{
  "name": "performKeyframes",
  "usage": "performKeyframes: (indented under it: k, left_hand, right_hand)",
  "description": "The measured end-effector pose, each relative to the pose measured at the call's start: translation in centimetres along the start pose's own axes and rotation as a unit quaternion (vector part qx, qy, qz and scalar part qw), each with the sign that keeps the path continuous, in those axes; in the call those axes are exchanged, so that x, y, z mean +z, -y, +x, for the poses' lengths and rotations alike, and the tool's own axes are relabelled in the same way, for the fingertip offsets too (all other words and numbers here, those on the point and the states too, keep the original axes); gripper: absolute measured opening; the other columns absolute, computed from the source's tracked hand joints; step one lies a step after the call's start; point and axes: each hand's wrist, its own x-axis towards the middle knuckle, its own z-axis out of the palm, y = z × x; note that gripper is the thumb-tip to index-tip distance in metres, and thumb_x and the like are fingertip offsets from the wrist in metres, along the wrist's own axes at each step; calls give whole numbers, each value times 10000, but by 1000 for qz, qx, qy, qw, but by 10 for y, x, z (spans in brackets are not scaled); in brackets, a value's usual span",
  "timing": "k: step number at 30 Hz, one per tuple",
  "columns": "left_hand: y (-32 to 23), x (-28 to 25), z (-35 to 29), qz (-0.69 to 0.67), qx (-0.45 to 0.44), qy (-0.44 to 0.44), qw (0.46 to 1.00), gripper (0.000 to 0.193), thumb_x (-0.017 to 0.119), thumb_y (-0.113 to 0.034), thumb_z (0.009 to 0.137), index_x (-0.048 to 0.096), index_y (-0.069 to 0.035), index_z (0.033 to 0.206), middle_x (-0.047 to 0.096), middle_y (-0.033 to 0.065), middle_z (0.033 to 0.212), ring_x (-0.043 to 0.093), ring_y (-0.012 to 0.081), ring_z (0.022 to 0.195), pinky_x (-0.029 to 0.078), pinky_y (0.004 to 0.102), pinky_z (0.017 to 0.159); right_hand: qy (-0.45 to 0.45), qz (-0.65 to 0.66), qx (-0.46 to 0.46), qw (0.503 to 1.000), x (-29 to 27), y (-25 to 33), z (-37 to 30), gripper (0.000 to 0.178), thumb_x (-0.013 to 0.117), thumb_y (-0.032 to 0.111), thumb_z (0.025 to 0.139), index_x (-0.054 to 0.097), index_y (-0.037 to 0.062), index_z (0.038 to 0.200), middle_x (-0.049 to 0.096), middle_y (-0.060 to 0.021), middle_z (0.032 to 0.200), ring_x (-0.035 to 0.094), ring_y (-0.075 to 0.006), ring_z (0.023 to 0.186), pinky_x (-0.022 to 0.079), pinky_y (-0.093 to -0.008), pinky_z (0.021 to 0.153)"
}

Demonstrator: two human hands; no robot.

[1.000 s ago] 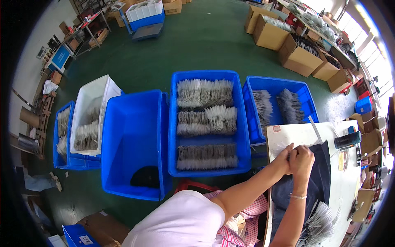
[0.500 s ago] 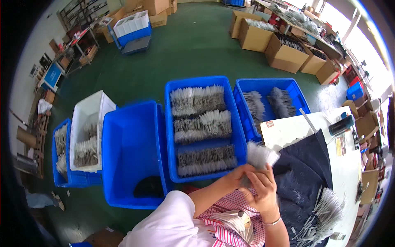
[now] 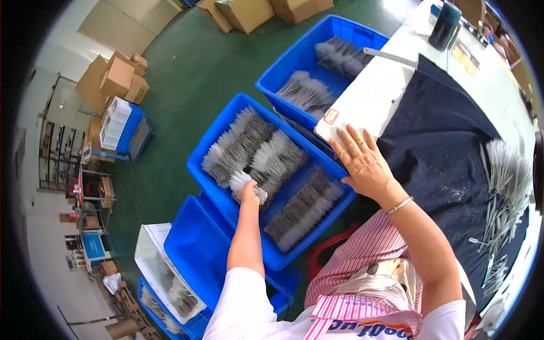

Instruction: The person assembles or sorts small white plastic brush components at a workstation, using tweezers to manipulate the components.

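Observation:
My left hand (image 3: 248,192) reaches into the middle blue bin (image 3: 199,164) and is closed around a bundle of thin wire brushes (image 3: 238,179) with white bristle tips. Beneath and beside that bundle, similar brushes are packed in rows, among them a row (image 3: 303,209) along the near side of the bin. My right hand (image 3: 367,167) lies flat near the corner of the white table (image 3: 371,102), fingers spread, holding nothing. Right of it, a dark cloth (image 3: 436,130) covers part of the tabletop. A loose heap of brushes (image 3: 507,181) lies at the cloth's right edge.
Another blue bin (image 3: 272,85) with brush bundles stands beside the table. Lower left are a bare-bottomed blue bin (image 3: 192,238) and a white bin (image 3: 150,243). A metal ruler (image 3: 391,56) and a dark cylinder (image 3: 445,25) are on the table. Cardboard boxes (image 3: 119,76) stand farther off.
My hands were together holding the bundle near the table. Now the left has carried it into the middle bin and the right has let go onto the table corner. The view has turned.

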Motion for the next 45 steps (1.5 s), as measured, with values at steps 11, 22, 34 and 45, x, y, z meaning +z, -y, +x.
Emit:
performKeyframes:
  k: [11,22,34,45]
  left_hand:
    - [15,114,-109,272,49,-105,955,1005,755,-80,660,14,102,1314,412,323,1218,498,378,1087,380,392,981]
    - [42,111,-24,490,-24,-114,864,1205,783,-335,599,-63,111,1333,299,273,1335,392,365,1195,348,396,1002]
    - [2,109,-69,411,-185,193,871,808,741,-461,636,428,-95,1284,409,153,1306,424,317,1164,328,557,935]
    - [138,197,-120,432,50,-26,900,984,694,-582,619,304,-90,1377,145,153,1445,290,343,1273,252,568,985]
  right_hand:
    - [68,13,41,997,4,-14,-9,839,699,302,693,276,119,1394,243,-99,1450,162,-264,1363,106,-458,1113]
    - [49,15,32,998,8,-18,-7,654,562,194,787,309,99,1382,258,-120,1443,185,-284,1358,128,-485,1102]
    - [46,-48,26,997,15,-25,-17,559,455,174,840,317,106,1376,270,-110,1441,198,-277,1355,148,-492,1095]
    - [-115,-1,42,992,23,-27,-14,419,490,182,795,469,74,1199,459,-99,1203,432,-244,1129,368,-415,907]
